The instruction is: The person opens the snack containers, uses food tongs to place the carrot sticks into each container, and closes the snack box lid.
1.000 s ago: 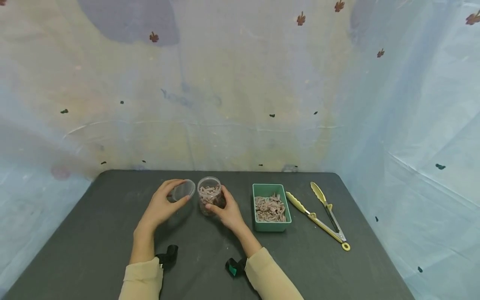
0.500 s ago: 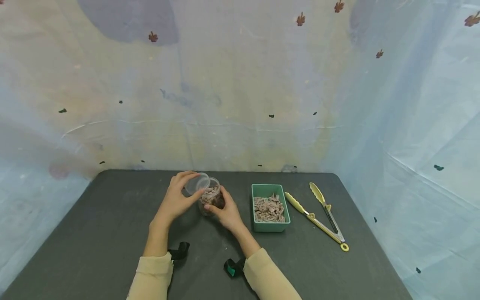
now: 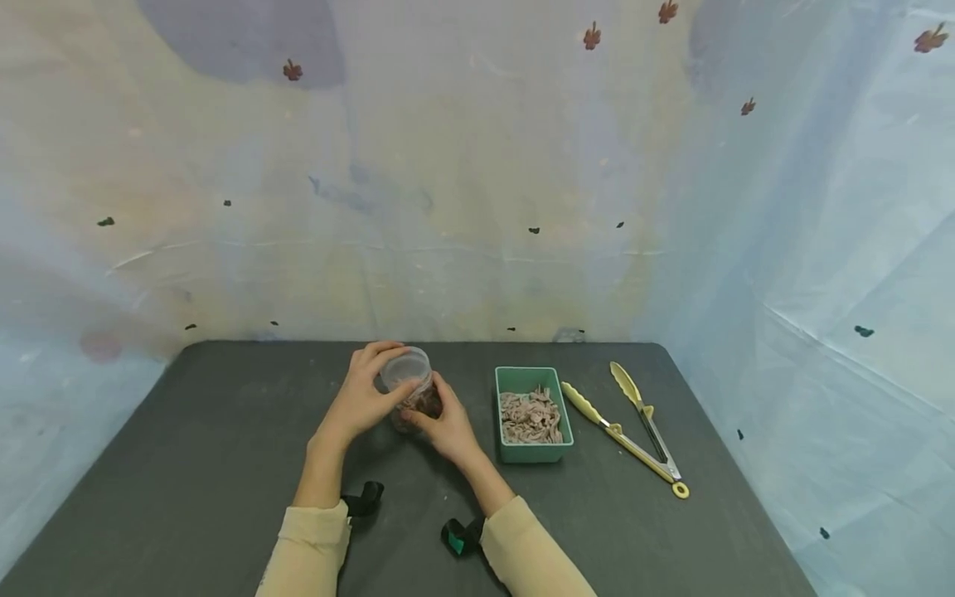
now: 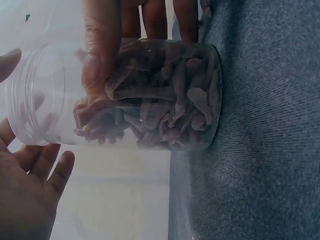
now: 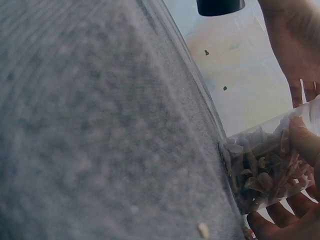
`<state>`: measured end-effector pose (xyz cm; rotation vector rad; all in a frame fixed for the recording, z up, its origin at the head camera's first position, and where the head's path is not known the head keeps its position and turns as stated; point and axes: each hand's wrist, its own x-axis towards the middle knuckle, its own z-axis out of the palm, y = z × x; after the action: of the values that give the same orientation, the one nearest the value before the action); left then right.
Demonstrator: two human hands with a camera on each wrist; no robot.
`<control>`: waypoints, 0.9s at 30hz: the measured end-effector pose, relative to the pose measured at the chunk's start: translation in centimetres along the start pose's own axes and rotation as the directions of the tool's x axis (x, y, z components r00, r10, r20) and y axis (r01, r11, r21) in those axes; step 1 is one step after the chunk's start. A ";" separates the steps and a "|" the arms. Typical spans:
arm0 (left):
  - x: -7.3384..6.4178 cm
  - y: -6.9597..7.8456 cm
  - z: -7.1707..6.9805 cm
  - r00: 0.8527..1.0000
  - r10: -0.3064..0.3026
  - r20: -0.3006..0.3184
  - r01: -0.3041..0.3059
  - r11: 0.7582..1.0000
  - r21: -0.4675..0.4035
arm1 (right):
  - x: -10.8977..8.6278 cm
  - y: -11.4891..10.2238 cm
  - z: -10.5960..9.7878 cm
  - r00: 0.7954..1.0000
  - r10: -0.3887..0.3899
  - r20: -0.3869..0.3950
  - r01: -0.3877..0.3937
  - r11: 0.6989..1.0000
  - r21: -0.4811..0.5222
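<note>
A clear plastic jar [image 4: 145,100] stands upright on the table, filled most of the way with brownish-grey, strip-like dried pieces. My right hand [image 3: 450,427] grips its side, thumb on the near face and fingers behind. Over the mouth of the jar lies a clear round lid [image 3: 406,367], pinched at its edge between the thumb and fingers of my left hand [image 3: 358,400]. Whether the lid sits fully on the threads cannot be told. In the right wrist view the jar's base [image 5: 232,175] touches the table.
Right of the jar, a green rectangular tub [image 3: 535,453] holds more of the same pieces. Yellow-tipped tongs [image 3: 634,448] lie spread beside it on the dark table [image 3: 224,464]. A small pale crumb [image 5: 203,230] lies on the tabletop. Plastic sheeting [image 3: 448,166] hangs behind.
My left hand has moved right with the lid, bringing it from beside the jar onto its mouth. My right hand keeps its grip on the jar. The view has shifted slightly.
</note>
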<state>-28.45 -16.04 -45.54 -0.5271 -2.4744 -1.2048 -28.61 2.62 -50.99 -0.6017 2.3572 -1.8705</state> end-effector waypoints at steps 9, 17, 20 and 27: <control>0.0 0.0 0.2 0.999 -0.008 0.044 0.007 1.000 0.004 | -0.1 -0.2 0.0 1.000 -0.031 0.000 0.031 0.999 0.040; -0.2 -0.1 0.1 0.998 -0.001 0.064 0.001 1.000 0.004 | -0.1 -0.2 0.0 1.000 -0.011 0.016 0.011 1.000 0.006; -0.4 -0.2 0.1 0.997 0.005 0.078 -0.006 1.000 0.003 | -0.1 0.0 0.0 1.000 -0.013 0.016 0.013 1.000 -0.010; -0.4 -0.2 -0.2 0.992 0.044 0.114 -0.031 0.993 -0.114 | 0.0 -0.1 0.0 1.000 0.005 0.008 -0.005 1.000 -0.027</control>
<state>-28.14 -16.40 -45.78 -0.6895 -2.4907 -1.3396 -28.60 2.62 -50.94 -0.6045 2.3799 -1.8336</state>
